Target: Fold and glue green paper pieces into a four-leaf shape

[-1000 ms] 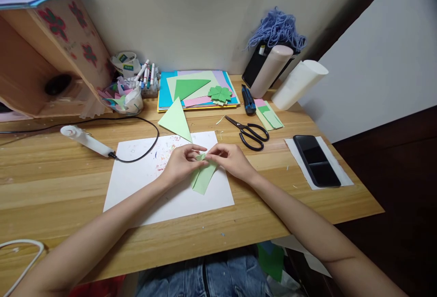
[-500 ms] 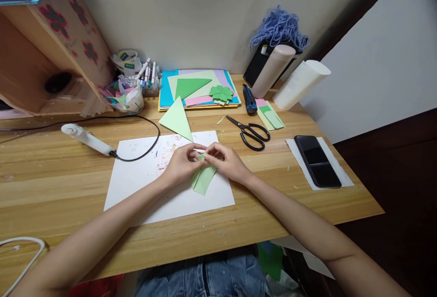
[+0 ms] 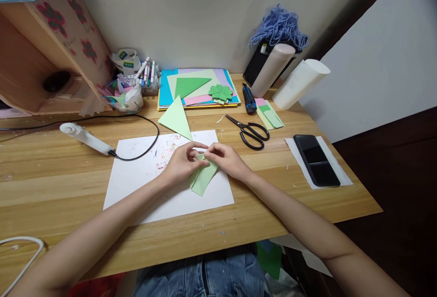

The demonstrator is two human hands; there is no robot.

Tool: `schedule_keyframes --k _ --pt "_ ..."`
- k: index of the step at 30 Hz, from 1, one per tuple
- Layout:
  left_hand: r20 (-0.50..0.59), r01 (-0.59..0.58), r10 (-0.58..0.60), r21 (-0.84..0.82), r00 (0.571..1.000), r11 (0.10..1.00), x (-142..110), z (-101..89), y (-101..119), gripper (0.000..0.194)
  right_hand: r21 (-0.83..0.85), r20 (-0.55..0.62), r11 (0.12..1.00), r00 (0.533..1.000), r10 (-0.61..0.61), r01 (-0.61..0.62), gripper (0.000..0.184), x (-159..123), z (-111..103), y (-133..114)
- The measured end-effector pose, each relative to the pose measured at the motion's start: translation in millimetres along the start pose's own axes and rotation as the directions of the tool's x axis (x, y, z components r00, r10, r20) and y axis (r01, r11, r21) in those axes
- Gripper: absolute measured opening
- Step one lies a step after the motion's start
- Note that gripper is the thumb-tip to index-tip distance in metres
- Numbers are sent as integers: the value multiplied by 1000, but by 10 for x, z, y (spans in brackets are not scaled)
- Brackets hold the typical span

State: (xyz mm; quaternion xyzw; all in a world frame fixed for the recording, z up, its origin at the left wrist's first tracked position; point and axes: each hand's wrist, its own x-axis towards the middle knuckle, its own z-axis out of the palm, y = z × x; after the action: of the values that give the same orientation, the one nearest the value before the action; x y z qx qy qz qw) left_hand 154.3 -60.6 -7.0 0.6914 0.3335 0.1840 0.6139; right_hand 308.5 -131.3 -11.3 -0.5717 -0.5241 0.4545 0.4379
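A piece of folded light green paper (image 3: 204, 179) is held between both hands above a white sheet (image 3: 133, 183) marked with coloured specks. My left hand (image 3: 182, 163) pinches its upper left part between thumb and fingers. Close beside it, my right hand (image 3: 226, 159) grips the upper right edge with thumb and forefinger. The fingertips nearly meet and hide the top of the folded paper. Just beyond the hands lies a pale green paper triangle (image 3: 177, 118).
Black-handled scissors (image 3: 248, 132) and a utility knife (image 3: 249, 99) lie behind to the right. A phone (image 3: 316, 160) rests on white paper farther right. Coloured sheets (image 3: 165, 90) carry a green paper clover (image 3: 221, 93). A corded white glue gun (image 3: 87, 138) is left.
The lower end of the folded paper has swung slightly left, and its right part looks a little wider. Both hands keep their pinch in nearly the same place.
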Motion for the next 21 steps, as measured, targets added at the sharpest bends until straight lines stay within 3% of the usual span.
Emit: schedule_keyframes --k 4,7,13,17,21 --pt "-9 18 -18 -47 1000 999 7 -12 23 38 -80 168 995 984 64 -51 26 14 -169 -44" --pt "7 19 -19 -73 1000 997 4 -11 40 37 -92 232 993 968 94 -74 25 14 -215 -51" --pt "6 -26 27 -49 1000 998 0 -14 13 41 -133 152 990 985 76 -56 24 -11 -148 -57" --pt "-42 -32 30 -63 999 998 1 -22 -6 39 -182 144 983 989 34 -7 19 -23 -142 -80" --pt "-90 -59 57 -22 994 998 6 -17 -9 33 -151 84 988 995 51 -38 20 -17 -115 -46"
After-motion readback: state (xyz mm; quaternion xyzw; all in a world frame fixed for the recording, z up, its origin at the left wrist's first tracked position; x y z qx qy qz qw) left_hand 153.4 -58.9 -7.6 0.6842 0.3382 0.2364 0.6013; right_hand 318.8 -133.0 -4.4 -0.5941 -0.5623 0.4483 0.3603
